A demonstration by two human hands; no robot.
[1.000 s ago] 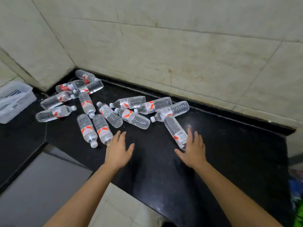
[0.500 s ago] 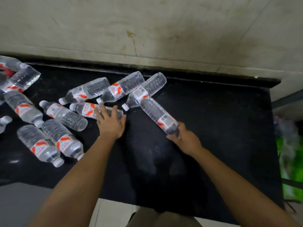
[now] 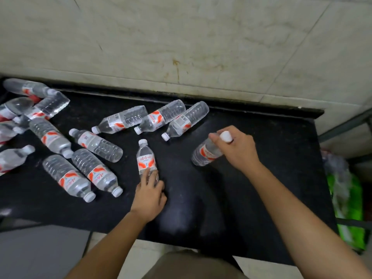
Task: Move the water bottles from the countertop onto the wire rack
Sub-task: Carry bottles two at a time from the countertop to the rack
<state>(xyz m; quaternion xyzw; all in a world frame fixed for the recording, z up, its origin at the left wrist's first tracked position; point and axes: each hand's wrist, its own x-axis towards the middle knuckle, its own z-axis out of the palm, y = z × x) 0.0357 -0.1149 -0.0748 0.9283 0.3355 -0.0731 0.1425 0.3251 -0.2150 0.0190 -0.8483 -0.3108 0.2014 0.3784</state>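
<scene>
Our left grip (image 3: 150, 195) curls round the base of one bottle (image 3: 145, 158), our right grip (image 3: 237, 150) round the neck of a second bottle (image 3: 205, 155), both low over the bench (image 3: 271, 178). Held by their ends, either could slip among the loose bottles (image 3: 94, 146).

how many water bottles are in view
14 water bottles: one in right hand, one in left hand, three left of it, three near the wall, six at the left edge, where more may be cut off.
</scene>
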